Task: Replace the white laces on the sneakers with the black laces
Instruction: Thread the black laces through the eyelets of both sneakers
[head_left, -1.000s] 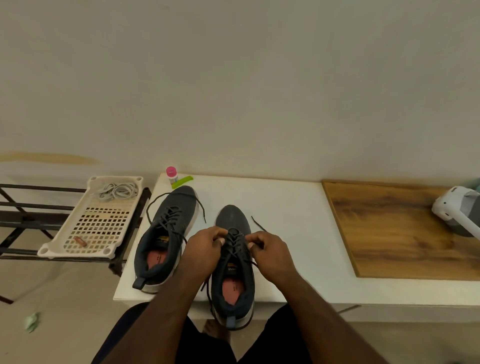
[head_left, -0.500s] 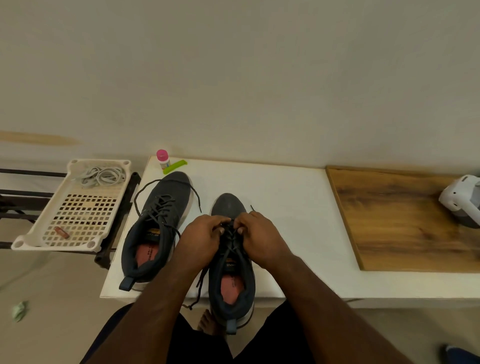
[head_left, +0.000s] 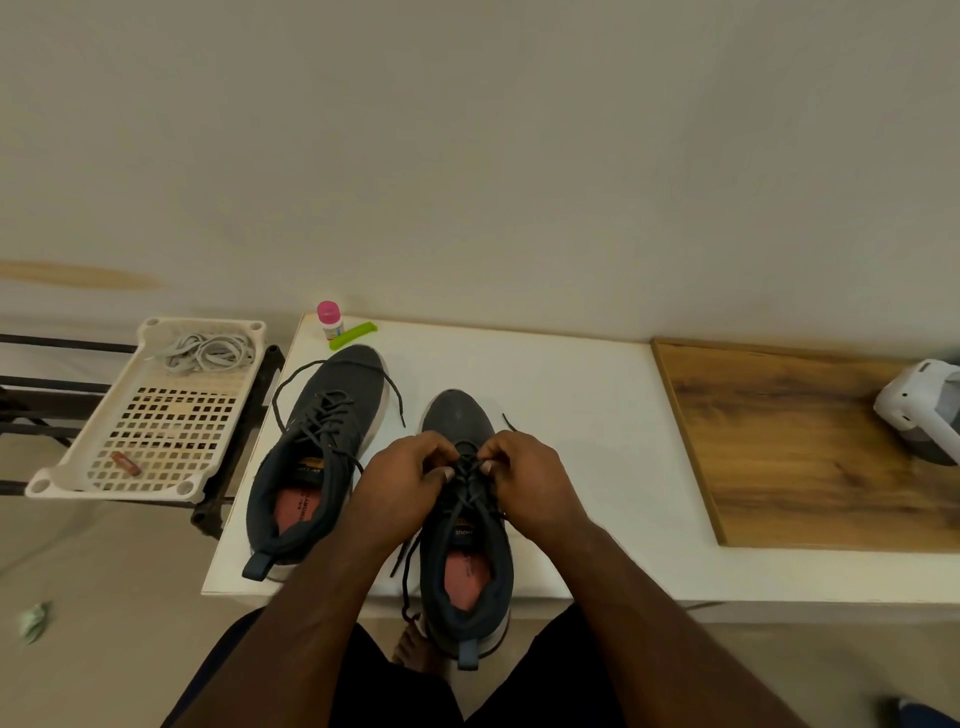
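Note:
Two dark grey sneakers stand on the white table (head_left: 571, 415), toes towards the wall. The left sneaker (head_left: 322, 447) carries a black lace with loose ends trailing beside its toe. The right sneaker (head_left: 462, 525) overhangs the table's front edge, heel towards me. My left hand (head_left: 410, 483) and my right hand (head_left: 524, 478) meet over its upper eyelets, each pinching the black lace (head_left: 470, 486) between thumb and fingers. One lace end dangles off the table edge. The white laces (head_left: 210, 351) lie bundled at the far end of a cream tray (head_left: 88, 467).
The cream tray sits on a dark metal rack left of the table. A pink-capped bottle (head_left: 329, 318) and a green strip (head_left: 353, 334) stand at the table's back left corner. A wooden board (head_left: 805, 441) covers the right side, with a white device (head_left: 922, 410) on it.
My two hands have come closer together over the right sneaker's laces, from either side of the tongue to nearly touching. The camera view has shifted slightly.

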